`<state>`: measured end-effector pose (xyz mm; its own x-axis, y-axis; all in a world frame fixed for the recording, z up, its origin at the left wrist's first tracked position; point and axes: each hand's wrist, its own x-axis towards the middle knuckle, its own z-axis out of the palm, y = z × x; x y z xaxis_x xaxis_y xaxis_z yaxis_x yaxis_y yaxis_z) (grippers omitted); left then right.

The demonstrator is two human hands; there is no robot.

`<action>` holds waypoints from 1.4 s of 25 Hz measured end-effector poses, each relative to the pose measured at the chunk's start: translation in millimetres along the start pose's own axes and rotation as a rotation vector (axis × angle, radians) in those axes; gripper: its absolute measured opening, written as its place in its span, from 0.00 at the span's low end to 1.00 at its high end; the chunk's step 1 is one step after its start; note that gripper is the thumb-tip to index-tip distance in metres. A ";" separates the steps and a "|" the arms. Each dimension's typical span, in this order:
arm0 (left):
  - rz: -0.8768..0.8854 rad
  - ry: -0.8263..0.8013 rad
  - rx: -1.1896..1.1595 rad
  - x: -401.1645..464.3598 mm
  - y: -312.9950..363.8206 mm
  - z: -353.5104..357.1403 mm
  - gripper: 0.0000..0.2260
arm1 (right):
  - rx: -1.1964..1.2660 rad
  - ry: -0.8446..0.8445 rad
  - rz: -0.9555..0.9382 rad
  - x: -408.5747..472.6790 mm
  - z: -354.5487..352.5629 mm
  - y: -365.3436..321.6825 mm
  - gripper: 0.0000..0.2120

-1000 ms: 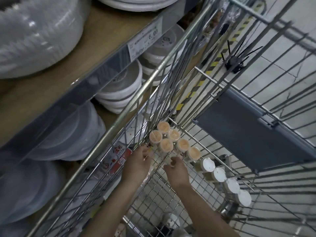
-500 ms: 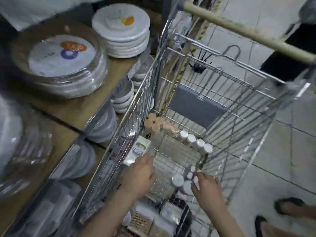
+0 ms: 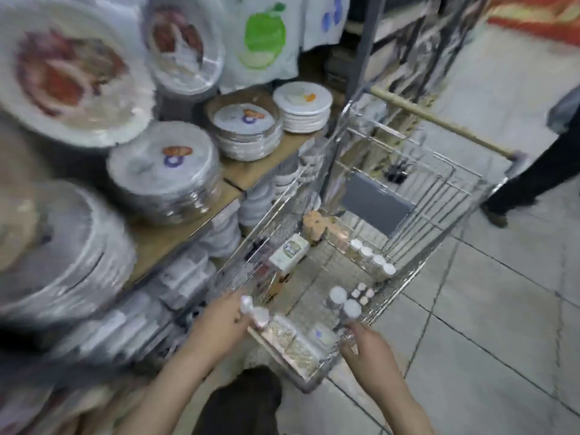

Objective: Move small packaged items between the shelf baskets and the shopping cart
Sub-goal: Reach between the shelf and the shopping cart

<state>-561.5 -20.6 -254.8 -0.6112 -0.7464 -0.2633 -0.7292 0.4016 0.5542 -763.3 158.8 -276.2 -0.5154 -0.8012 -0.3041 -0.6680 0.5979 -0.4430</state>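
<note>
While the head view is smeared with motion, the shopping cart [image 3: 373, 246] reads well enough, standing beside the shelf [image 3: 175, 237] of wrapped plate stacks [image 3: 163, 171]. Inside the cart, orange-topped tubs [image 3: 317, 224] cluster at the far corner, white-lidded jars [image 3: 372, 257] line the right wall, and flat packets [image 3: 292, 340] lie along the near end. The left hand [image 3: 219, 321] grips a small white packaged item [image 3: 255, 312] over the cart's near left corner. The right hand [image 3: 364, 343] sits at the near right corner, fingers curled, but whether it holds the wire or nothing I cannot tell. I judge the job well underway: plenty is loaded, and this item is between places. Compared with half a second ago, both hands have drawn back out of the basket toward its near rim, and the view has swung up, showing more shelf.
</note>
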 end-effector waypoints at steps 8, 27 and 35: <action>-0.500 0.359 -0.247 -251.2 -70.1 -1.7 0.20 | -0.129 -0.269 -0.474 -66.2 32.9 -100.1 0.18; -1.138 0.839 -0.410 -643.8 -231.6 -94.8 0.20 | -0.064 -0.605 -1.198 -318.4 215.0 -432.5 0.16; -0.784 0.834 -0.262 -595.9 -259.1 -177.6 0.20 | 0.004 -0.536 -1.221 -311.6 168.0 -511.3 0.10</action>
<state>46.3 226.0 -101.2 0.4387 -0.8966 -0.0598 -0.6712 -0.3713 0.6416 -170.9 98.5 -96.7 0.6827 -0.7307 -0.0042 -0.5451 -0.5054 -0.6689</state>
